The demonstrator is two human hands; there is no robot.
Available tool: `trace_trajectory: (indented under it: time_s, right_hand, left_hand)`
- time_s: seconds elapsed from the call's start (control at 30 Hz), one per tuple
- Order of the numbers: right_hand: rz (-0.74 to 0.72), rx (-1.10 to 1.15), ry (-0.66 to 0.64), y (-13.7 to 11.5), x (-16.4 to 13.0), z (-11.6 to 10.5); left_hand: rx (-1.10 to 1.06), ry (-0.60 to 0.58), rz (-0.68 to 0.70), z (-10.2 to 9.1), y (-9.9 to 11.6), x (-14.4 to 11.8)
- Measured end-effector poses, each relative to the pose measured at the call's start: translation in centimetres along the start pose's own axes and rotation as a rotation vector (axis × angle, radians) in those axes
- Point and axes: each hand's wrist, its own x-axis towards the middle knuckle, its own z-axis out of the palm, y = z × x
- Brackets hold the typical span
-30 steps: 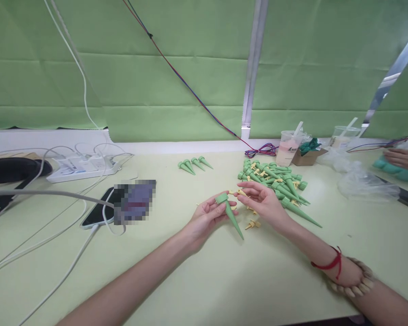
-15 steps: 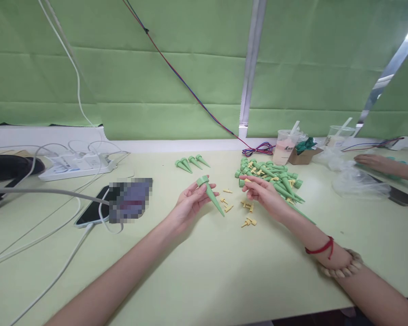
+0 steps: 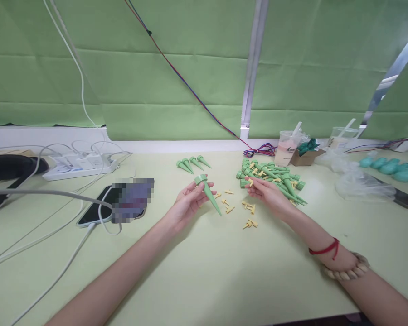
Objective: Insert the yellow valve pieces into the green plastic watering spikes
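A green plastic watering spike (image 3: 211, 198) is pinched by its capped end in my left hand (image 3: 185, 201), its point slanting down to the right. To the right of it, my right hand (image 3: 270, 195) grips a small yellow plastic fitting (image 3: 250, 182) between thumb and fingertips. Several loose yellow fittings (image 3: 249, 207) are scattered on the table below and between my hands. Just behind my right hand is a heap of green spikes (image 3: 267, 171) with yellow pieces among them. Several more spikes (image 3: 194, 163) lie in a row beyond my left hand.
At left are a white power strip (image 3: 81, 167), cables and a phone (image 3: 95, 206). Two drink cups (image 3: 284, 149), a small cardboard box (image 3: 306, 157) and a clear plastic bag (image 3: 360, 185) stand or lie at back right. Teal rounded objects (image 3: 391, 166) lie at far right.
The yellow fitting now shows more plainly at my right fingertips. Another person's hand at far right has left the view, uncovering the teal objects. My left hand still holds the spike.
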Motion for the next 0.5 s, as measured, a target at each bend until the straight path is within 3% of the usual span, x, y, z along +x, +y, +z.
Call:
trace_trajectory:
  time_s: [0.17, 0.5]
  right_hand:
    - [0.11, 0.149, -0.098, -0.27, -0.21, -0.05]
    - [0.122, 0.348, -0.001, -0.78, -0.15, -0.3]
  left_hand:
    - [0.01, -0.002, -0.003, -0.18, 0.1, 0.13]
    - [0.012, 0.024, 0.002, -0.33, 0.64, 0.06]
